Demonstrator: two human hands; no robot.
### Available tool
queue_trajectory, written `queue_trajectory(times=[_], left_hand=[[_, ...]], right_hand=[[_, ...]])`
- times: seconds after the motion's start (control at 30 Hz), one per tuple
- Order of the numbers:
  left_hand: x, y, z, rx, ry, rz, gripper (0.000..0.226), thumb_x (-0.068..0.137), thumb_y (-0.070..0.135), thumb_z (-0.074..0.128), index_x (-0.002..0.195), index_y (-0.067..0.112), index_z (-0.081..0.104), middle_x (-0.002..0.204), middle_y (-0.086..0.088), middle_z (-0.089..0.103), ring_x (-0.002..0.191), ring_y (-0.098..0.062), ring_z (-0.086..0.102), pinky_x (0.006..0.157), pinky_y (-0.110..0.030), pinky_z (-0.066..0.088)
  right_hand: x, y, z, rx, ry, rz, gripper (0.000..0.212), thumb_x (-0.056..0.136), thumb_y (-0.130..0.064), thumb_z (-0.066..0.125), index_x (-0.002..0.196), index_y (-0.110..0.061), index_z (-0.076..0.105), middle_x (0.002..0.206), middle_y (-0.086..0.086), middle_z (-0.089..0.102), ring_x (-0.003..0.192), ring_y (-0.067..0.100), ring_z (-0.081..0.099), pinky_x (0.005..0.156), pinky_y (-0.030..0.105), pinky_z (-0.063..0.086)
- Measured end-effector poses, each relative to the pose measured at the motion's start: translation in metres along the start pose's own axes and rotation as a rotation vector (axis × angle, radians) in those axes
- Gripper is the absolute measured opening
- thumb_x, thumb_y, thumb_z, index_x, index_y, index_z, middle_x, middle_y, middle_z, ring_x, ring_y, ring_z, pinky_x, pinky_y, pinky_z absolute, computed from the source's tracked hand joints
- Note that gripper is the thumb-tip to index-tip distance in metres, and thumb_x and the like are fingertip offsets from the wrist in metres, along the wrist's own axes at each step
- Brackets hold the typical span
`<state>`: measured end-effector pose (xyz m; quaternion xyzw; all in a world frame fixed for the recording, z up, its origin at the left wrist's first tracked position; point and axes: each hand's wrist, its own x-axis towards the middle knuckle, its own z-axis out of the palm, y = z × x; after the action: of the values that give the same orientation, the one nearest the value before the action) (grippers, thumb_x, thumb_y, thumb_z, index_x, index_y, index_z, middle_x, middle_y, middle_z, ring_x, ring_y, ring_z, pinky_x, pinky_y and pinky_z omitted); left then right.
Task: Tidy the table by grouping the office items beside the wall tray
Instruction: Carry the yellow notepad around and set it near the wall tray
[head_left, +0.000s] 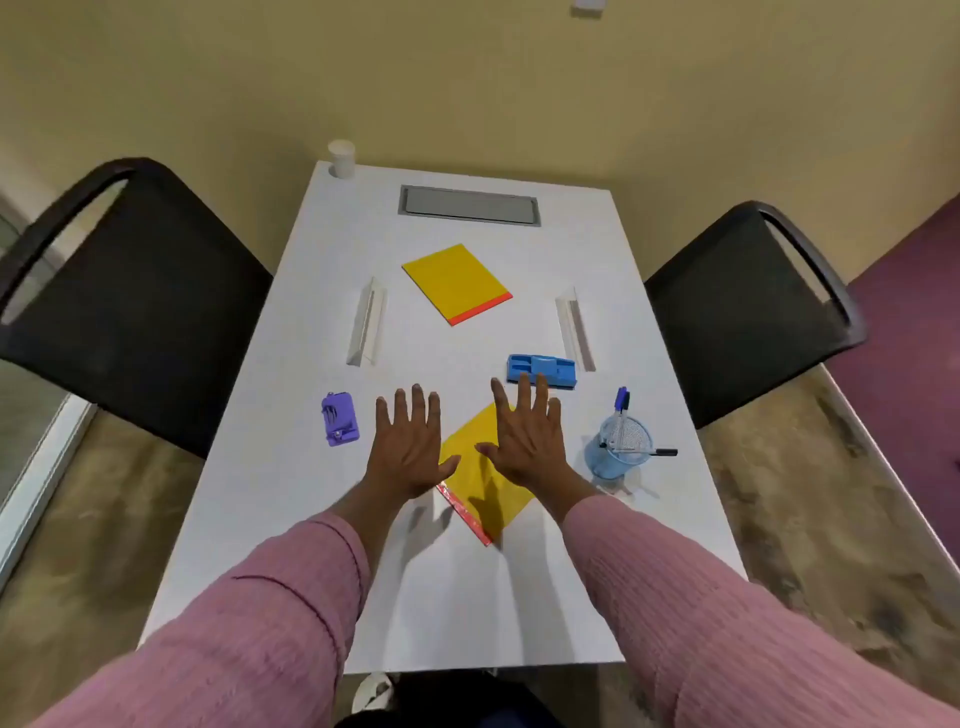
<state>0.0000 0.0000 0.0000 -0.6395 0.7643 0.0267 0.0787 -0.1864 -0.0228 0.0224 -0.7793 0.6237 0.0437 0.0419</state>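
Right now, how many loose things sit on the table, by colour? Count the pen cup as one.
Yellow: 2 pads, far and near
Blue: 2, organiser and pen cup
Purple: 1 gadget
White: 3, left stand, right stand and cup
Total: 8
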Motion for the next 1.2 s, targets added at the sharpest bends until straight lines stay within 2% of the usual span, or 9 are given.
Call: queue_trajectory(times=[0.07,0.3,0.4,0.53,0.67,0.77,0.9,1.1,1.2], left_hand=[[0.002,0.002,0.012,-0.011,-0.051,-0.036,0.101,0.084,0.077,0.025,0.151,0.003,0.007,0.156,-0.028,0.014,0.142,-0.048,0.019,0.112,-0.065,0.013],[0.017,0.009,0.064,-0.092,-0.205,-0.084,0.11,0.077,0.086,0.021,0.152,0.008,-0.001,0.159,-0.024,0.006,0.145,-0.046,0.008,0.114,-0.063,0.008],[0.023,0.013,0.078,-0.105,-0.244,-0.093,0.118,0.071,0.09,0.024,0.152,0.008,0.002,0.157,-0.023,0.017,0.143,-0.043,0.018,0.113,-0.062,0.012],[0.032,0.015,0.089,-0.122,-0.248,-0.121,0.132,0.057,0.099,0.028,0.15,0.005,0.012,0.144,-0.017,0.04,0.13,-0.038,0.037,0.109,-0.058,0.022],[0.043,0.02,0.095,-0.112,-0.302,-0.153,0.137,0.052,0.099,0.037,0.149,0.007,0.013,0.144,-0.015,0.041,0.132,-0.036,0.038,0.108,-0.061,0.023],[0.047,0.023,0.099,-0.067,-0.335,-0.162,0.134,0.052,0.096,0.043,0.148,0.006,0.016,0.144,-0.016,0.043,0.132,-0.037,0.038,0.106,-0.063,0.025],[0.047,0.022,0.108,-0.049,-0.33,-0.171,0.132,0.052,0.098,0.04,0.146,0.006,0.025,0.139,-0.017,0.048,0.129,-0.037,0.042,0.106,-0.062,0.027],[0.044,0.019,0.111,-0.037,-0.295,-0.187,0.13,0.054,0.098,0.01,0.144,0.006,0.032,0.138,-0.017,0.051,0.128,-0.037,0.044,0.105,-0.062,0.03],[0.042,0.018,0.108,-0.028,-0.299,-0.224,0.121,0.062,0.095,0.026,0.145,0.006,0.029,0.14,-0.016,0.048,0.131,-0.037,0.041,0.105,-0.062,0.029]], right_hand=[[0.008,0.003,0.012,-0.006,-0.081,-0.021,0.102,0.082,-0.069,0.053,0.154,-0.024,-0.005,0.161,0.022,0.002,0.148,0.045,-0.004,0.116,0.06,0.014],[0.037,0.017,0.055,-0.048,-0.29,-0.15,0.106,0.074,-0.062,0.07,0.152,-0.024,0.01,0.158,0.019,0.018,0.145,0.043,0.014,0.111,0.057,0.026],[0.051,0.02,0.068,-0.075,-0.328,-0.203,0.107,0.07,-0.059,0.074,0.151,-0.022,0.015,0.155,0.018,0.025,0.142,0.043,0.021,0.108,0.056,0.03],[0.073,0.022,0.079,-0.1,-0.368,-0.304,0.112,0.068,-0.056,0.078,0.152,-0.022,0.013,0.157,0.017,0.021,0.144,0.043,0.017,0.11,0.056,0.028],[0.094,0.024,0.082,-0.121,-0.387,-0.457,0.113,0.067,-0.048,0.083,0.152,-0.02,0.014,0.157,0.014,0.022,0.145,0.041,0.016,0.112,0.054,0.027],[0.106,0.023,0.083,-0.157,-0.393,-0.547,0.112,0.067,-0.044,0.084,0.151,-0.018,0.015,0.152,0.014,0.033,0.144,0.039,0.02,0.111,0.051,0.028],[0.119,0.022,0.083,-0.188,-0.374,-0.596,0.106,0.066,-0.042,0.086,0.147,-0.014,0.024,0.141,0.015,0.046,0.134,0.037,0.034,0.106,0.048,0.033],[0.136,0.024,0.088,-0.138,-0.337,-0.572,0.066,0.069,-0.03,0.085,0.121,-0.01,0.051,0.117,0.015,0.057,0.109,0.032,0.045,0.092,0.041,0.038],[0.141,0.023,0.09,-0.146,-0.394,-0.533,0.073,0.062,-0.036,0.088,0.119,-0.01,0.051,0.114,0.015,0.055,0.108,0.032,0.044,0.091,0.042,0.038]])
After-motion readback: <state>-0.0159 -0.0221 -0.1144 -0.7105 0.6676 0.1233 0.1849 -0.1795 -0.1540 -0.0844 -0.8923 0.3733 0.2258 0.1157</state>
